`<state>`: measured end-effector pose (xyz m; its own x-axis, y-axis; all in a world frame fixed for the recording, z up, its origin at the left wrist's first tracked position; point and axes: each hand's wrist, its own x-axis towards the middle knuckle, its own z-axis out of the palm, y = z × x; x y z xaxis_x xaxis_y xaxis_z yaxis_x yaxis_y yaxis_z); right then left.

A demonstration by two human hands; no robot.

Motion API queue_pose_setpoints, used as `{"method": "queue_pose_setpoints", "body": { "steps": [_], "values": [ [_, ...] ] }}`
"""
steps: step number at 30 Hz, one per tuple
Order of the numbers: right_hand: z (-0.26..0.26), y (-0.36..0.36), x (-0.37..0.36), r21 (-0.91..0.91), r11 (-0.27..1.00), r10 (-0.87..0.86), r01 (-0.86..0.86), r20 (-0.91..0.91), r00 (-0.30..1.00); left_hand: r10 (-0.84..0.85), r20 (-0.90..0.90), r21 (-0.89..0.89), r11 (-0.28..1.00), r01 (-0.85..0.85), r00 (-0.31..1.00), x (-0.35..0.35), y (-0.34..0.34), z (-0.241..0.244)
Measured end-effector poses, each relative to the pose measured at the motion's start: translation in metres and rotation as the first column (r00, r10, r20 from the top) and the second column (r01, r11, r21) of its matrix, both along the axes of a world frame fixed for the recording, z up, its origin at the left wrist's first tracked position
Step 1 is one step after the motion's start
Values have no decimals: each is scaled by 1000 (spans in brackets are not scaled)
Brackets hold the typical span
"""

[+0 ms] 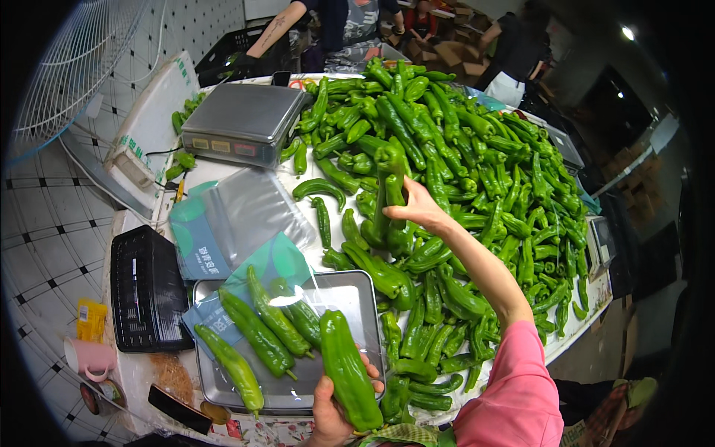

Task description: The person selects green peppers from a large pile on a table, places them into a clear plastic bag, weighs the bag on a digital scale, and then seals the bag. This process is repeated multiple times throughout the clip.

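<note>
My left hand (330,416) is wrapped around a large, broad green pepper (346,369), near the front edge of the table. Just beyond it, a clear plastic bag with a blue and teal printed band (279,257) lies over a metal tray (352,290). Several long green peppers (257,329) rest on or in this bag; which of the two is hard to tell. My right hand (419,207) reaches into the big heap of green peppers (447,139), thumb and fingers around a long green pepper (382,204). Its fingertips are partly hidden behind the peppers.
A digital scale (243,120) stands at the back left, with flat printed bags (240,218) before it. At left are a black plastic crate (148,290), a pink mug (92,357), a phone (179,408) and a fan (72,67). A person (357,33) stands across the table.
</note>
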<state>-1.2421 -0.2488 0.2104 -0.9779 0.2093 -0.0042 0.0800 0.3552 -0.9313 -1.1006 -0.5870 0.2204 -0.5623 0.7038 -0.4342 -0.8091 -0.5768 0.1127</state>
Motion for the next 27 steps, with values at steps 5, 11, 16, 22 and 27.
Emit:
{"method": "queue_pose_setpoints", "body": {
  "steps": [5, 11, 16, 22, 27],
  "values": [
    [9, -11, 38, -540, 836, 146, -102, 41, 988, 20, -236, -8, 1000, -22, 972, -1, -4, -11],
    [14, -25, 78, -637, 752, 216, -168, -1, 976, -26, -273, -210, 977, -33, 962, -11, 1, 13],
    [18, -40, 117, -600, 786, 218, -150, 41, 975, -25, -173, -161, 987, -3, 985, -10, 5, 9],
    [40, -57, 154, 159, 956, 250, -245, -16, 968, -141, -165, -129, 984, 120, 976, -10, 18, 2],
    [71, -103, 179, 944, 254, 590, -212, 22, 807, -190, -106, -103, 978, 179, 976, -12, 24, -13]
  ]
}}
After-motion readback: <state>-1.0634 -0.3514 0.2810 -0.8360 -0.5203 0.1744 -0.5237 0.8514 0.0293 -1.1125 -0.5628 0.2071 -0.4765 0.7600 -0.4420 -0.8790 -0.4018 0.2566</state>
